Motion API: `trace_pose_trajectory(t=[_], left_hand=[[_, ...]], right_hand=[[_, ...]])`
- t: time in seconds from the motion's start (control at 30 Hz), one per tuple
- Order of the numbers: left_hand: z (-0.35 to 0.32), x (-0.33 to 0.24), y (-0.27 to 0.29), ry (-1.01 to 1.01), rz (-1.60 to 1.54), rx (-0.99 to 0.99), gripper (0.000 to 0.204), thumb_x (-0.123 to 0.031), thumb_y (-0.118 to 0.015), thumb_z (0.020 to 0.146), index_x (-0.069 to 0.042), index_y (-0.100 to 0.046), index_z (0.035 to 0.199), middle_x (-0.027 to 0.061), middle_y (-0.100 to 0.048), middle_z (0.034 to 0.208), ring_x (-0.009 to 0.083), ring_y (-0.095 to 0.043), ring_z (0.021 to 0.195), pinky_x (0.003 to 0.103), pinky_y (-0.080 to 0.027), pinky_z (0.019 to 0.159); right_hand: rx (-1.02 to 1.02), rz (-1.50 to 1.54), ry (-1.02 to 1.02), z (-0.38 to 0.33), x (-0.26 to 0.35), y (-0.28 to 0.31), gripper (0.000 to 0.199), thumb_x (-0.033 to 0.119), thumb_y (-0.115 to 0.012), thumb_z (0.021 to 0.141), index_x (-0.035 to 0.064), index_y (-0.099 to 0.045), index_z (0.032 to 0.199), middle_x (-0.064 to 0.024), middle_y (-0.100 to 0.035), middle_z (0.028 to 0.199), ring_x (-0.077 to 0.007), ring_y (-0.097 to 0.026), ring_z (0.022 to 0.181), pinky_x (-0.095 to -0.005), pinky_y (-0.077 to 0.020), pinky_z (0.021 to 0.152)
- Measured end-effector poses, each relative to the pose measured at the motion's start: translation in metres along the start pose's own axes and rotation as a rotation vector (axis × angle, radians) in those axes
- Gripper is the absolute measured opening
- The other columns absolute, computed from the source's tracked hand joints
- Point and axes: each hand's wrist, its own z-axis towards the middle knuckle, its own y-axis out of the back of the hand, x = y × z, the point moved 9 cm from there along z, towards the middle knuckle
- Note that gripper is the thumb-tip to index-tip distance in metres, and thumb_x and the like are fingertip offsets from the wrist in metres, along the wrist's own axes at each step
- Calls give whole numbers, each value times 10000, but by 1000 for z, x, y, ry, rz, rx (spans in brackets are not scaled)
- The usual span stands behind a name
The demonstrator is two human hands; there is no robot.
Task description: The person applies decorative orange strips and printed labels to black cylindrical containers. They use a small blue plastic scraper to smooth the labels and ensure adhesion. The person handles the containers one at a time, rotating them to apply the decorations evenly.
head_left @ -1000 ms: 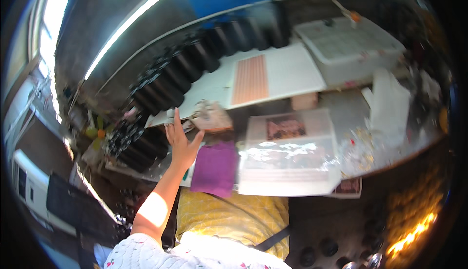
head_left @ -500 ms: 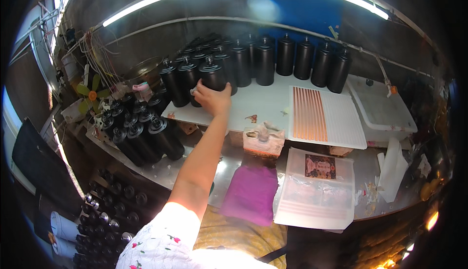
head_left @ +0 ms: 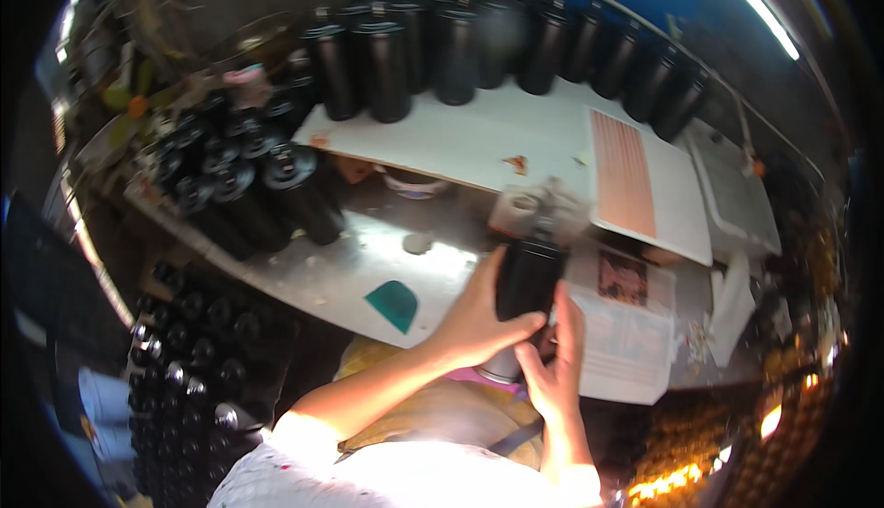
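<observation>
A black cylindrical bottle (head_left: 530,276) with a narrow neck is held in front of my body, tilted with its neck pointing away from me. My left hand (head_left: 483,315) is closed around its left side, thumb across the front. My right hand (head_left: 559,361) grips its lower right side, thumb on the front and fingers raised along the edge. Beneath the bottle, a strip of purple cloth (head_left: 488,376) shows. Just beyond the neck sits a whitish box-like holder (head_left: 516,211), partly hidden and blurred.
Several black bottles (head_left: 382,70) line the back of a white raised board (head_left: 442,149). More stand on the lower left (head_left: 244,209). A striped orange-and-white sheet (head_left: 626,172), a white tray (head_left: 737,195), plastic-covered prints (head_left: 622,342) and a green scraper-like piece (head_left: 394,305) lie about.
My left hand has lifted a black bottle from the row and brought it close to my body. My right hand has come into view and holds it too. The view has tilted.
</observation>
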Motion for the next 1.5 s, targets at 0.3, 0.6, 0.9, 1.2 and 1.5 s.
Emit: trace_pose_trajectory(t=[0.3, 0.6, 0.9, 1.2, 1.5], left_hand=[[-15, -5, -22, -240, 383, 288, 1409, -439, -857, 728, 26, 196, 1540, 297, -194, 1581, 476, -300, 1404, 530, -301, 1147], [-4, 6, -10, -265, 445, 252, 1543, -498, -922, 605, 10, 191, 1546, 317, -129, 1591, 486, -240, 1455, 515, -277, 1169], [-23, 20, -15, -281, 620, 123, 1352, -334, -932, 617, 35, -53, 1577, 291, -453, 1277, 441, -486, 1109, 499, -399, 980], [-27, 24, -9, -210, 634, 151, 1368, -374, -922, 632, 48, -23, 1572, 336, -400, 1378, 487, -463, 1208, 492, -370, 1053], [-25, 22, -16, -316, 809, 240, 1397, -540, -851, 681, 104, 40, 1542, 353, -318, 1509, 601, -186, 1429, 637, -111, 1180]], right_hand=[[44, 543, -249, 13, -52, -3, 784, 165, -691, 937, 84, -263, 1588, -43, -473, 1478, -35, -427, 829, -186, -403, 734], [57, 280, -331, 28, -51, 18, 777, 116, -682, 903, 152, -309, 1584, -39, -570, 1296, -43, -478, 740, -214, -447, 678], [-453, -1002, -794, 31, -182, 240, 620, 520, -778, 774, 79, -624, 1183, -146, -579, 1213, -351, -635, 1096, -456, -529, 882], [-559, -1079, -867, 2, -206, 272, 692, 578, -798, 715, 85, -634, 1171, -158, -625, 1148, -364, -646, 1073, -472, -542, 866], [-249, -942, -1088, 15, -247, 322, 658, 537, -850, 661, -1, -703, 1011, -208, -722, 1058, -355, -686, 1048, -468, -530, 879]])
